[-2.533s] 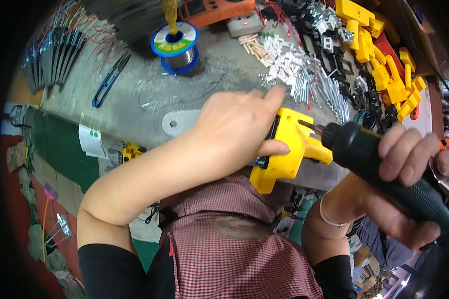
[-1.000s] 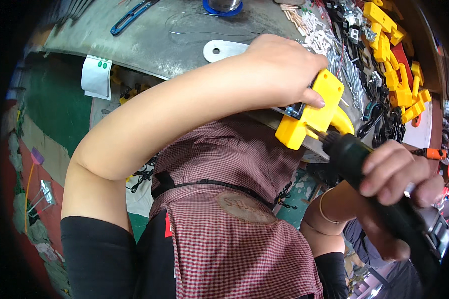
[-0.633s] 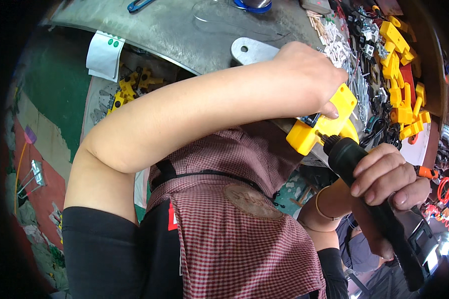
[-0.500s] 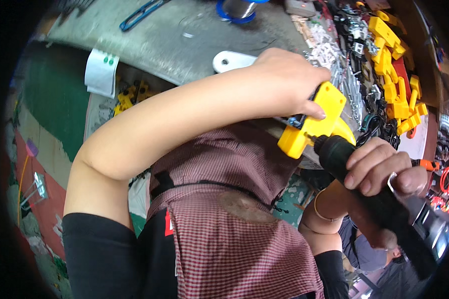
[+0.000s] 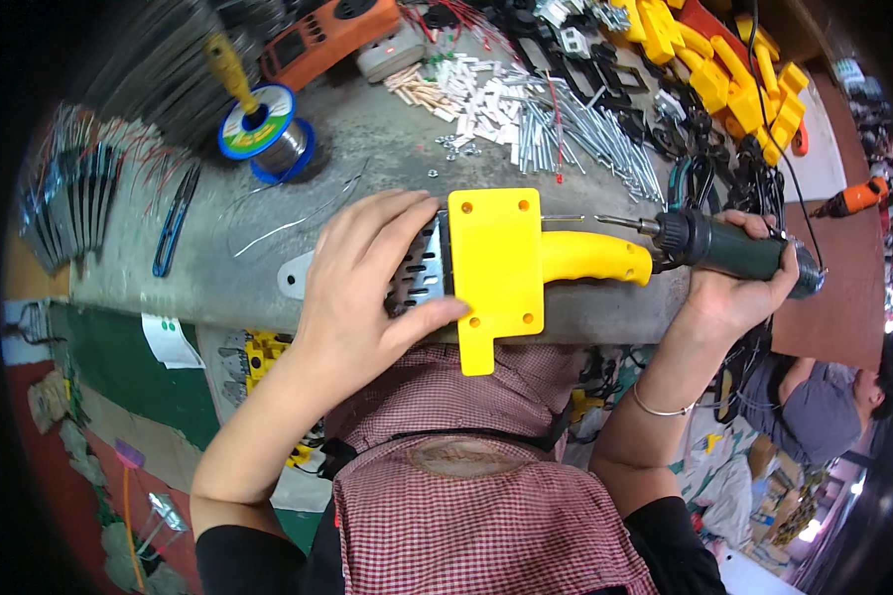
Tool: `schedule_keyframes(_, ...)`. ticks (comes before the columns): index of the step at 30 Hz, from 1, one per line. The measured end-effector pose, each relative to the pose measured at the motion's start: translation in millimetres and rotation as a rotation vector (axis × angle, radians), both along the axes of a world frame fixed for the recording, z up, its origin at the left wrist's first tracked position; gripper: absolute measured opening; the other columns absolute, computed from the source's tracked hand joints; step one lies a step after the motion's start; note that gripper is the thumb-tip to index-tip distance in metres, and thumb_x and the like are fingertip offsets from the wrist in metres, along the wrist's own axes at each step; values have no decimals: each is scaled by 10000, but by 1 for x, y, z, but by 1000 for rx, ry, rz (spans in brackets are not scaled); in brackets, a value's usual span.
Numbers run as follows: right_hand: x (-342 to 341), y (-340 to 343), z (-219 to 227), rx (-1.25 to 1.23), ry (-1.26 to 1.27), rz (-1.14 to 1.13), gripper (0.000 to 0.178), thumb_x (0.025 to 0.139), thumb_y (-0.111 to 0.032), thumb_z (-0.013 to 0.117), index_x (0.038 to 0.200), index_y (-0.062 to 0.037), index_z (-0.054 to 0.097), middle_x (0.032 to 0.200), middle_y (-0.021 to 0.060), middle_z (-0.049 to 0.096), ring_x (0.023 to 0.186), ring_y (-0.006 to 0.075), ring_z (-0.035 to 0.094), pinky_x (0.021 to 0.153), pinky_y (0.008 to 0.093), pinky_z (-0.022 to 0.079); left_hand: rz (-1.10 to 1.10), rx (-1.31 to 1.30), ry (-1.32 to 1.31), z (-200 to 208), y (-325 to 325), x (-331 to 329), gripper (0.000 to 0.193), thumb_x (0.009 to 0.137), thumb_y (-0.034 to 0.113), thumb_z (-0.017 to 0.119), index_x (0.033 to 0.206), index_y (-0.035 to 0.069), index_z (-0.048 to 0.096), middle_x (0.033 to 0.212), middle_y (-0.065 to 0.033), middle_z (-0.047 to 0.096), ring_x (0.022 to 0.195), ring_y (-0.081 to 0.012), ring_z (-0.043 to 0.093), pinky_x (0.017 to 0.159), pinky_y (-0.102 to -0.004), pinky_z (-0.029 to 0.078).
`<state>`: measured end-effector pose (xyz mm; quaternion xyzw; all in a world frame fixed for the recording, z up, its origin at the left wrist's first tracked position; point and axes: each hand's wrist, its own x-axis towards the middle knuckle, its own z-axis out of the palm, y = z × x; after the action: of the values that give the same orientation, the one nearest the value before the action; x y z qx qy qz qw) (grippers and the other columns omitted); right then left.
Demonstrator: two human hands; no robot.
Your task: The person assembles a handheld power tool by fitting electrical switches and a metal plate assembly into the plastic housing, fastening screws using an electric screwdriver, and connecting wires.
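Note:
My left hand (image 5: 357, 283) grips a yellow plastic tool housing (image 5: 498, 263) at its slotted metal end (image 5: 422, 273), thumb on the housing's edge. The housing has a curved handle pointing right and screw holes near its corners. In my right hand (image 5: 749, 283) is a dark green and black electric screwdriver (image 5: 729, 243), its bit pointing left, above the handle. A thin metal screw or pin (image 5: 564, 217) shows between the housing and the bit's tip; whether it sits in the housing I cannot tell. A white rounded piece (image 5: 293, 278) lies partly hidden by my left hand.
On the grey workbench (image 5: 357, 159) are a solder spool (image 5: 273, 139), blue snips (image 5: 176, 223), white connector pieces (image 5: 481, 94), long screws (image 5: 566, 129) and yellow housings (image 5: 709, 74). An orange device (image 5: 327, 45) stands behind. Another person (image 5: 809, 407) is at the right.
The housing has turned so its broad face shows and its handle points right. The screwdriver has come away from it and now lies almost level. My view has shifted, showing more of the bench.

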<state>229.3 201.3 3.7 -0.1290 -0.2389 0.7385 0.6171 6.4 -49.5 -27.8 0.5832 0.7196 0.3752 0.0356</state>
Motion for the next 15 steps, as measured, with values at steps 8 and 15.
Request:
schedule_keyframes(8,-18,-5,-3,-38,56,64,266,859,-227,593,1010,-33,490,798,56,492,756,171,516,836,345,450,-91,-91,56,2,-5,-7,730,791,431,686,1336,-17,498,1333,-174,524,1224,-374,490,1032,-477,363)
schedule_keyframes(15,-33,-13,-12,-132,-41,248,276,899,-244,598,1022,-13,510,854,90,568,870,219,570,934,437,451,-100,-74,3,4,-4,-9,737,766,422,707,1319,-19,499,1326,-190,525,1194,-379,504,1010,-467,372)
